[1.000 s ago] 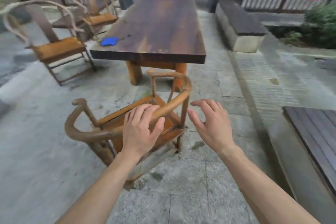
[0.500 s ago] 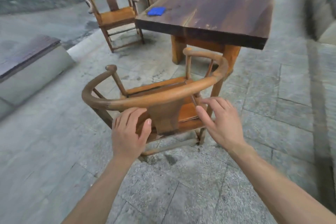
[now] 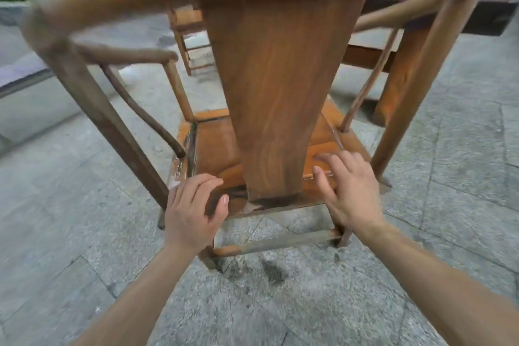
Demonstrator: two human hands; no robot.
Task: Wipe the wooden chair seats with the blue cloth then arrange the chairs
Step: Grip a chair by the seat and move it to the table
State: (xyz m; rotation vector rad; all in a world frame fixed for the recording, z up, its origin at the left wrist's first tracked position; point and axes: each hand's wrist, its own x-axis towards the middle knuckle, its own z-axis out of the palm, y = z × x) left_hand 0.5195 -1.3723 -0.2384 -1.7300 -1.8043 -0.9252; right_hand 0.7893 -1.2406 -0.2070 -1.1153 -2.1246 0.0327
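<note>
- Stone floor (image 3: 84,233) — paved, joints between the slabs; the chair legs could catch in one if it's dragged.
- Table (image 3: 421,22) far right, its leg just beyond the seat; shove too hard and the chair hits it.
- Chair (image 3: 275,93) fills the near view, back splat dead centre, top rail blurred.
- Second chair (image 3: 188,34) far, behind it.
- Left hand (image 3: 191,211) and right hand (image 3: 348,185) — fingers loosely spread at the seat's rear edge, either side of the splat; firm grip not evident, could slip.
- Blue cloth not in view.

Both arms reach forward to the chair (image 3: 269,98). The left hand (image 3: 191,212) and right hand (image 3: 346,191) rest on its back edge, fingers loose.
</note>
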